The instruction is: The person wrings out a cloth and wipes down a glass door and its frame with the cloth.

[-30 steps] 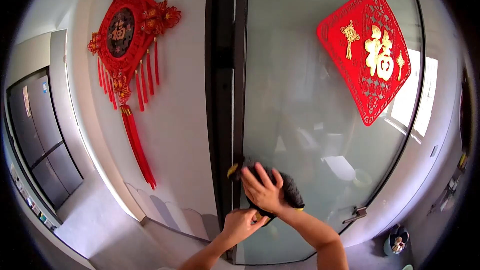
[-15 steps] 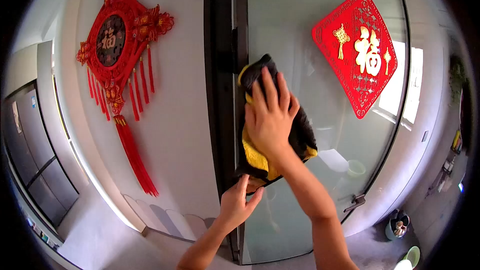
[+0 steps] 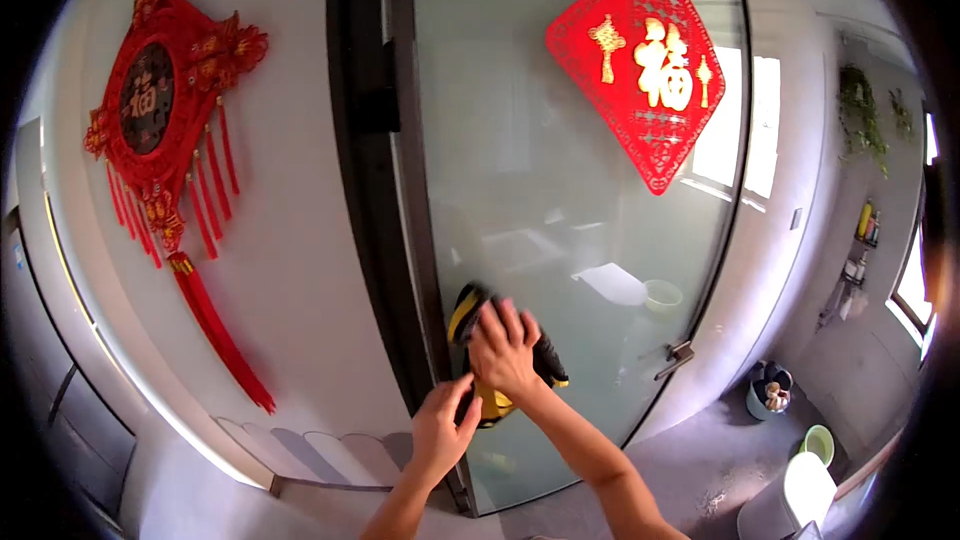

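Observation:
A black and yellow cleaning cloth (image 3: 497, 407) lies bunched against the lower left part of a glass door (image 3: 560, 240), close to its dark frame. My right hand (image 3: 503, 348) presses the cloth to the glass from above, its fingers bent over the dark fabric. My left hand (image 3: 440, 430) is just below and left of it, by the door's edge. Its index finger points up and its thumb stands apart, both at the cloth's lower left edge. The other left fingers are partly hidden.
A red diamond decoration (image 3: 640, 70) is on the glass above. A metal door handle (image 3: 677, 358) sits at the right edge. On the left wall hangs a red tasselled ornament (image 3: 150, 90). A bucket (image 3: 768, 395) and a green basin (image 3: 818, 445) stand on the floor at right.
My right hand and the cloth have moved down along the glass, towards my left hand. The view has turned right, showing more of the room beyond the door.

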Available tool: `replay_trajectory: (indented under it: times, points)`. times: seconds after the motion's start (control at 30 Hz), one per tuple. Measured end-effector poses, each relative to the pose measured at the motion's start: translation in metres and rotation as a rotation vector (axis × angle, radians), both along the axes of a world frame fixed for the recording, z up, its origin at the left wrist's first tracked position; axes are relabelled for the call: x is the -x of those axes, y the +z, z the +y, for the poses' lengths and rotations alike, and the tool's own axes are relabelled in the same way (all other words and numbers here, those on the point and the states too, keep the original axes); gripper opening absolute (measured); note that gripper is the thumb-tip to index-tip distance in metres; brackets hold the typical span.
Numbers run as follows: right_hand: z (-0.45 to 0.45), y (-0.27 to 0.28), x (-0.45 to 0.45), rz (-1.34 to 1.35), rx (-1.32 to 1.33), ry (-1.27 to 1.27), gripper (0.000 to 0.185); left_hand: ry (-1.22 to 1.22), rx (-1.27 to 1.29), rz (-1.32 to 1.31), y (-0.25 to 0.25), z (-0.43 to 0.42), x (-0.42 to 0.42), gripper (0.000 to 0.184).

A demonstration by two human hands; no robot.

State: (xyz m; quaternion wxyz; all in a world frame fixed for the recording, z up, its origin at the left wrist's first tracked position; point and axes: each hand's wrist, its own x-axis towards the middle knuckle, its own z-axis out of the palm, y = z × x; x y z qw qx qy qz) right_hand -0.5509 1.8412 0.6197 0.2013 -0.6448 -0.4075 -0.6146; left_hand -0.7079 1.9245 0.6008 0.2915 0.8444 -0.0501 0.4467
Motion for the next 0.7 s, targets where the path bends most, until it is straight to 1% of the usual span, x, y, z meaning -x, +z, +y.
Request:
replay_trajectory:
  times: [0.03, 0.07, 0.1, 0.13, 0.2, 0.23, 0.27, 0.3, 0.33, 0.37, 0.4, 0.43, 0.47, 0.5, 0.53, 0.57, 0.6, 0.67, 0.7]
  points:
    - [0.001, 0.021, -0.001, 0.091, -0.209, -0.024, 0.034, -0.015, -0.002, -0.002, 0.014, -0.006, -0.002, 0.036]
    - [0.004, 0.044, -0.001, 0.181, -0.421, -0.044, 0.036, -0.005, -0.014, -0.036, 0.032, -0.014, 0.002, 0.044]
    - [0.005, 0.070, 0.001, 0.321, -0.616, -0.062, 0.042, 0.007, -0.027, -0.070, 0.041, -0.020, 0.003, 0.052]
    - [0.008, 0.084, 0.005, 0.441, -0.724, 0.017, 0.048, -0.004, -0.030, -0.070, 0.042, -0.022, 0.001, 0.052]
    - [0.022, 0.084, 0.012, 0.336, -0.578, -0.007, 0.044, 0.223, -0.250, -0.130, 0.040, -0.026, -0.002, 0.061]
    - [0.024, 0.077, 0.016, 0.302, -0.289, 0.125, 0.042, 0.211, -0.231, -0.165, 0.027, -0.025, -0.009, 0.060]
    - [0.017, 0.074, 0.014, 0.101, -0.093, 0.150, 0.039, 0.250, -0.262, -0.214, 0.014, -0.025, -0.018, 0.062]
    - [0.008, 0.075, 0.014, -0.098, 0.104, 0.187, 0.036, 0.239, -0.252, -0.248, -0.001, -0.027, -0.033, 0.064]
    - [0.002, 0.080, 0.001, -0.122, 0.164, 0.173, 0.041, 0.232, -0.238, -0.277, -0.016, -0.028, -0.048, 0.065]
    - [-0.010, 0.084, -0.012, -0.108, 0.138, 0.143, 0.042, 0.253, -0.288, -0.229, -0.028, -0.033, -0.062, 0.069]
    - [-0.026, 0.087, -0.026, -0.037, 0.063, 0.087, 0.043, 0.226, -0.327, -0.211, -0.028, -0.039, -0.070, 0.069]
    - [-0.041, 0.090, -0.040, 0.037, -0.008, 0.031, 0.045, 0.206, -0.361, -0.158, -0.024, -0.044, -0.076, 0.067]
    - [-0.060, 0.090, -0.059, 0.100, -0.143, -0.025, 0.046, 0.183, -0.391, -0.102, -0.019, -0.048, -0.079, 0.065]
    - [-0.080, 0.089, -0.077, 0.171, -0.274, -0.074, 0.048, 0.180, -0.386, -0.102, -0.013, -0.051, -0.080, 0.065]
    - [-0.098, 0.087, -0.098, 0.168, -0.429, -0.091, 0.050, 0.165, -0.429, -0.089, -0.004, -0.053, -0.078, 0.061]
    - [-0.118, 0.084, -0.113, 0.181, -0.481, -0.162, 0.051, 0.150, -0.472, -0.075, 0.000, -0.054, -0.075, 0.057]
    - [-0.132, 0.081, -0.125, 0.194, -0.533, -0.233, 0.051, 0.146, -0.471, -0.072, -0.002, -0.052, -0.071, 0.057]
    - [-0.138, 0.076, -0.144, 0.248, -0.699, -0.295, 0.052, 0.052, -0.428, -0.111, -0.005, -0.043, -0.063, 0.051]
    - [-0.132, 0.075, -0.150, 0.312, -0.792, -0.239, 0.053, 0.079, -0.432, -0.115, -0.005, -0.041, -0.057, 0.053]
